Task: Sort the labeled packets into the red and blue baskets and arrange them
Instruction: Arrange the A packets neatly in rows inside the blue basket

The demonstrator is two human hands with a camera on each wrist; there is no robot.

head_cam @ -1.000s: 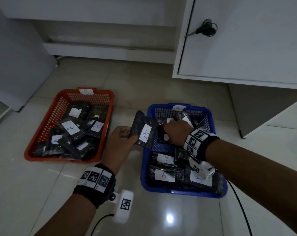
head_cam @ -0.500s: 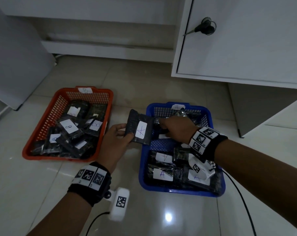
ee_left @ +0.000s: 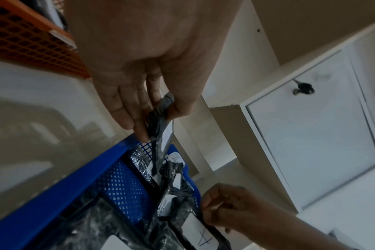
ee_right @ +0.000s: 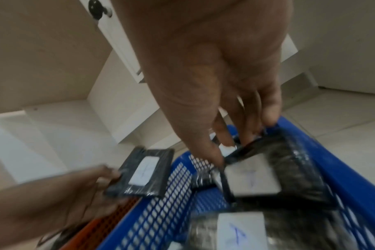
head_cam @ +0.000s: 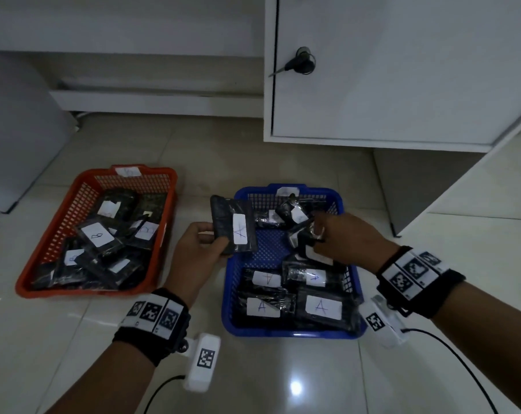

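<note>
Packets here are flat black pouches in glossy, crinkled film, each with a white paper label stuck on one face and a single handwritten blue letter. The left hand (head_cam: 193, 252) pinches one such packet (head_cam: 234, 224) by its lower corner, thumb on the front and fingers behind, holding it upright just over the left rim of the blue basket (head_cam: 286, 331); its label reads "A". In the left wrist view the same packet (ee_left: 161, 128) shows edge-on between thumb and fingers, above the basket's blue mesh wall. The right hand (head_cam: 347, 239) reaches into the middle of the blue basket with its fingers curled round the top edge of a second packet (ee_right: 265, 170), lifting that end while the rest lies among the others; its label carries a faint blue mark that is too blurred to read. Other packets lie flat in the near half of the blue basket, four of them showing "A" labels face up, and a small white tag sits on the far rim. The red basket (head_cam: 83, 291) stands on the tiled floor (head_cam: 283, 380) to the left, apart from the blue one, filled with overlapping packets; two labels there read "B", a third is partly covered, and a white tag on its far rim is not legible.
</note>
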